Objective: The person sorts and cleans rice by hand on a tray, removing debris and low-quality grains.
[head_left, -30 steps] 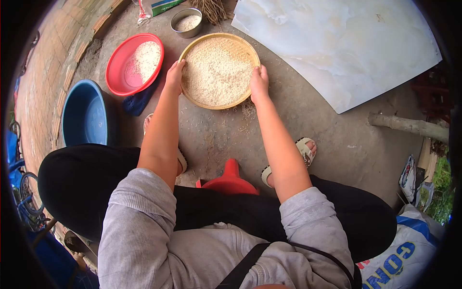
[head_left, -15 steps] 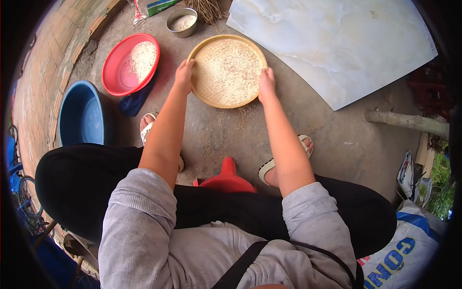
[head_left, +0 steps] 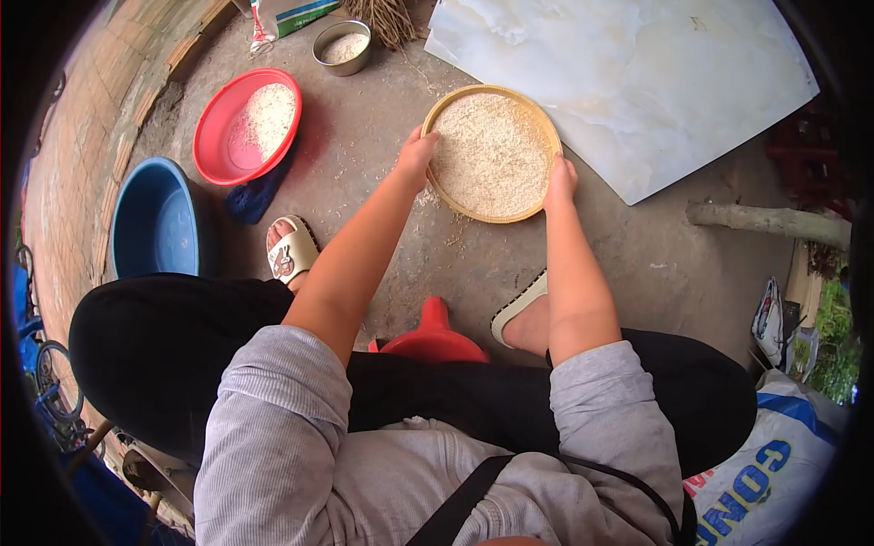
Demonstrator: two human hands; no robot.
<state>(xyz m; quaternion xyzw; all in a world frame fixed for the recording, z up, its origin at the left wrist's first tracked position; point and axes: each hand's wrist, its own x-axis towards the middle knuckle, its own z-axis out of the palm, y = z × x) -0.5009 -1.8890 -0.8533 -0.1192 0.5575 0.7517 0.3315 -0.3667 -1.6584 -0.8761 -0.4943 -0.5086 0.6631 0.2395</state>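
Observation:
A round, shallow tan tray (head_left: 556, 136) is held out over the concrete floor, with a layer of pale grains (head_left: 489, 156) spread across it. My left hand (head_left: 418, 160) grips its left rim, the thumb on top and the other fingers hidden beneath. On the right rim, lower down, my right hand (head_left: 561, 183) is closed in the same way. Scattered grains lie on the floor below the tray's left side.
To the left stand a red basin (head_left: 212, 136) holding pale grains and a blue tub (head_left: 157, 218). A metal bowl (head_left: 343, 68) of grains is beyond. A marbled white sheet (head_left: 628, 82), a log (head_left: 769, 220) and a printed sack (head_left: 774, 446) lie right. A red stool (head_left: 435, 341) is between my legs.
Both hands have carried the tray to the right and slightly nearer to me. The grains have shifted inside it, baring a strip near its upper right rim.

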